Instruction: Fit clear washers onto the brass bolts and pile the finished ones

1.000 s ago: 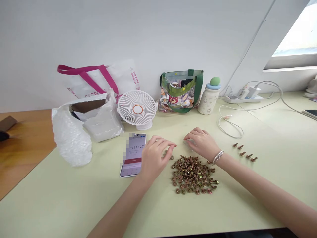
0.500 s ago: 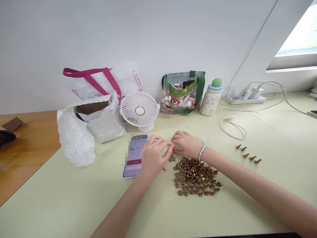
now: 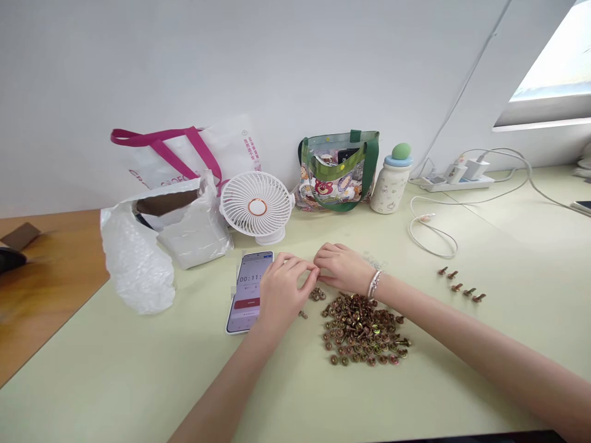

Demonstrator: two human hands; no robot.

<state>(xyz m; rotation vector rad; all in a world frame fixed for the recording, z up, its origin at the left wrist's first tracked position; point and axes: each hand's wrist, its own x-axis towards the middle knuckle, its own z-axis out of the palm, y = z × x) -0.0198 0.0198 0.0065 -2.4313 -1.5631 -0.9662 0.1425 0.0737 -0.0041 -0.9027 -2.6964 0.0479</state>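
Noting the left hand (image 3: 282, 289) and right hand (image 3: 340, 268) drawn together over the desk, the fingertips (image 3: 310, 267) of the two hands meeting. Fingers of each hand lie together, curled downward; the hands hide the spot where they meet, so any pinched item cannot be confirmed. A small cluster of screws (image 3: 317, 295) lies just below the fingertips, with no contact visible. Screws are short, of brass-yellow plated metal, with round heads and washer-like collars. The main pile of screws (image 3: 361, 330) sits just below the right hand, long axes pointing every way. One loose screw (image 3: 303, 314) lies just beside the left hand. A row of five screws (image 3: 460, 286) lies well to the right, long axes roughly parallel, slanting up rightward; head direction is too small to tell. A smartphone (image 3: 249, 292) showing a timer lies on the pale green desk (image 3: 138, 375), its right edge partly behind the left hand. A silver bangle (image 3: 375, 284) circles the right wrist.
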